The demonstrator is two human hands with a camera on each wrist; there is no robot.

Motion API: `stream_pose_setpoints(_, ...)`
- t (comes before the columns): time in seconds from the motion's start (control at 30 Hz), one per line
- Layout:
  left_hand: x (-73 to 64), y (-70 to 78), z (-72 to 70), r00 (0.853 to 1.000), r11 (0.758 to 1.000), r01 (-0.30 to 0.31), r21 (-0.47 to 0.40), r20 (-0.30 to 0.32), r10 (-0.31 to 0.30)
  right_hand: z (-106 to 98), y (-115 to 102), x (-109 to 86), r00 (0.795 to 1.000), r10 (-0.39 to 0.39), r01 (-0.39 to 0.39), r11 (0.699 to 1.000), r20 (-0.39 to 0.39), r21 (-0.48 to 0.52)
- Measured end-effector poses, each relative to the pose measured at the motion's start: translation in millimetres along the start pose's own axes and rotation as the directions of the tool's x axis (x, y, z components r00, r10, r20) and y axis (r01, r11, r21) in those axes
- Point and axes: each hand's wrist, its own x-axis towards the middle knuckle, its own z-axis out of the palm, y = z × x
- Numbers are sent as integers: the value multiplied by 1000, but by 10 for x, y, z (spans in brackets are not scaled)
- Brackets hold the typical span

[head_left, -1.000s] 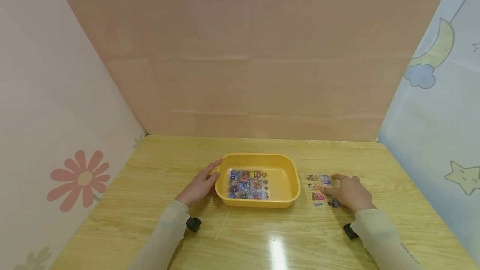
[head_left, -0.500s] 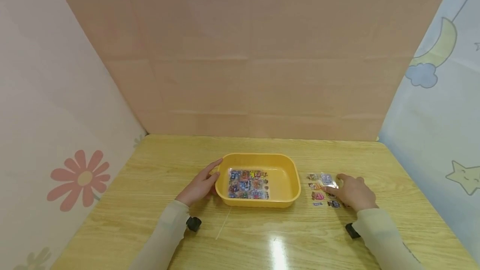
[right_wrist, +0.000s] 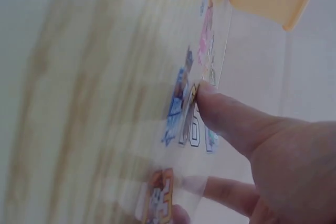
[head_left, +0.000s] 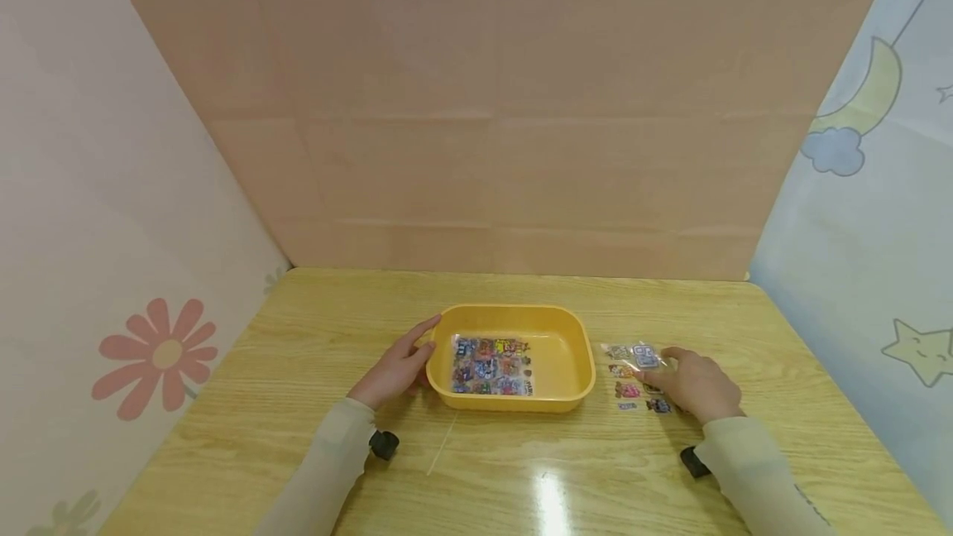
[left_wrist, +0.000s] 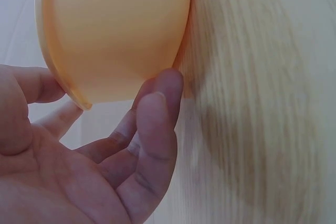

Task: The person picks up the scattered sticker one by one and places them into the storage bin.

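Observation:
A yellow plastic tub (head_left: 562, 366) stands on the table. Inside it, on the left, lies a clear sheet of colourful cartoon stickers (head_left: 487, 368). My left hand (head_left: 393, 372) holds the tub's left end; the left wrist view shows thumb and fingers (left_wrist: 157, 124) spread between the rim and the base. Right of the tub is a second clear sticker sheet (head_left: 629, 390), with glare along its top. My right hand (head_left: 700, 387) pinches that sheet's right part, thumb on top. In the right wrist view a fingertip shows through the film (right_wrist: 186, 182).
The wooden table (head_left: 357, 296) backs onto a brown papered wall (head_left: 491, 172). Patterned panels rise at the left (head_left: 149, 230) and right (head_left: 871, 230). A thin pale line (head_left: 442, 445) runs across the table in front of the tub.
The sticker sheet under my right hand shifts slightly right, then left toward the tub, and glare appears on its upper part. My left hand and the tub stay in place.

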Motion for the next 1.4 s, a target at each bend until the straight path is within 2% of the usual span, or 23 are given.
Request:
stream_pose_setpoints(0.2, 1, -5, 2, 1000, 1000, 20, -5, -3, -20, 9, 14, 12, 1000, 8, -8, 1000, 5, 19)
stream_pose_setpoints(0.6, -3, -35, -4, 1000, 1000, 9, 0, 0, -9, -17, 55, 36, 1000, 1, -2, 994, 10, 111)
stream_pose_setpoints(0.87, 7, -40, -6, 1000, 1000, 2, 4, 8, -2, -37, 85, 8, 1000, -7, 5, 975, 7, 220)
stream_pose_setpoints(1.1, 30, -42, -9, 1000, 1000, 7, -4, 8, -6, -40, 126, 63, 999, -53, 53, 959, -8, 277)
stream_pose_setpoints(1.4, 25, -29, -3, 1000, 1000, 10, -3, 2, -10, -109, 107, 83, 997, -69, 54, 934, 31, 352)
